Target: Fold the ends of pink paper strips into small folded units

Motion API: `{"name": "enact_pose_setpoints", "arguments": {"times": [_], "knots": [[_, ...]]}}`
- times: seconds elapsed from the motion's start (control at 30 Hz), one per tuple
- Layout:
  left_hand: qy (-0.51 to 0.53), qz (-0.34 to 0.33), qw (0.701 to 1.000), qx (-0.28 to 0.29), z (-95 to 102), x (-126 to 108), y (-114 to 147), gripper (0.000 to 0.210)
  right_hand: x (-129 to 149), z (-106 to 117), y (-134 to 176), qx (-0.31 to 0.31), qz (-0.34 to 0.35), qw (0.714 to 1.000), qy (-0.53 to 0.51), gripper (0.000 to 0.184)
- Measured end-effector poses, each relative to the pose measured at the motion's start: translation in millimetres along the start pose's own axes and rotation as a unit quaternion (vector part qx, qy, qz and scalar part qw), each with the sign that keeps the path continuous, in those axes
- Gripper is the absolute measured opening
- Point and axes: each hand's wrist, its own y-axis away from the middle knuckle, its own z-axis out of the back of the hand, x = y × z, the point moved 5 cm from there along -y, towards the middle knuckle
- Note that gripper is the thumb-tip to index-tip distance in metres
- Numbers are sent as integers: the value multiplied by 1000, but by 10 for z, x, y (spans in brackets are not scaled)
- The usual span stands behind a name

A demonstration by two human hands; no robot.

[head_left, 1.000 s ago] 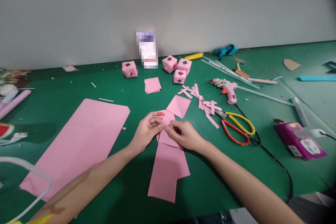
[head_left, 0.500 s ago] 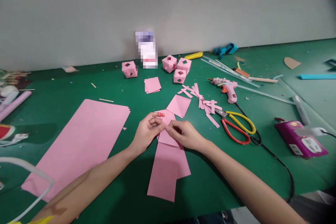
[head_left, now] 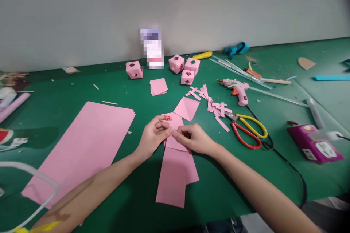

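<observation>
Key relation: top pink paper piece [head_left: 177,143] lies right under the meeting point of both hands and spreads from there toward the person, long axis roughly fore-aft, an edge or crease running across it at its near end. Left hand [head_left: 153,134] comes in over its left edge, right hand [head_left: 195,138] over its right edge; neither is clearly nearer, fingertips meet about over the middle of its width. Grip: both pinches narrow, thumb to index, tips just about touching each other; can't tell whether a bit of paper is caught between them, or how firmly the fingers press the paper below. Nearer the person, long pink strip [head_left: 171,180] shows from under the top piece, tilted slightly off fore-aft, with second pink strip [head_left: 192,174] poking out on its right at a different angle. Creased pink square [head_left: 186,109] sits just beyond the fingertips, turned like a diamond, its near-left corner close to the top piece; right hand is the closer one. Off to the right, narrow paper scraps [head_left: 210,103] touch the scissors [head_left: 232,117]; large pink sheets [head_left: 87,145] lie left of the left hand, partly under that forearm
</observation>
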Motion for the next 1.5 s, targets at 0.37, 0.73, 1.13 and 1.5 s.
{"name": "enact_pose_setpoints", "arguments": {"times": [0.37,0.73,1.13,1.5], "knots": [[6,-4,1000,-21,-4,-15,4,37,-6,4,-25,-1,6,1000,-13,44],[6,26,1000,-1,-15,-23,0,42,-28,1,-10,2,-12,1000,-17,48],[26,29,999,-24,-16,-28,15,41,-5,14,-20,-3,8,1000,-4,44],[76,42,996,-30,-18,-7,7,43,-5,-7,-24,1,-1,1000,-20,44]]}}
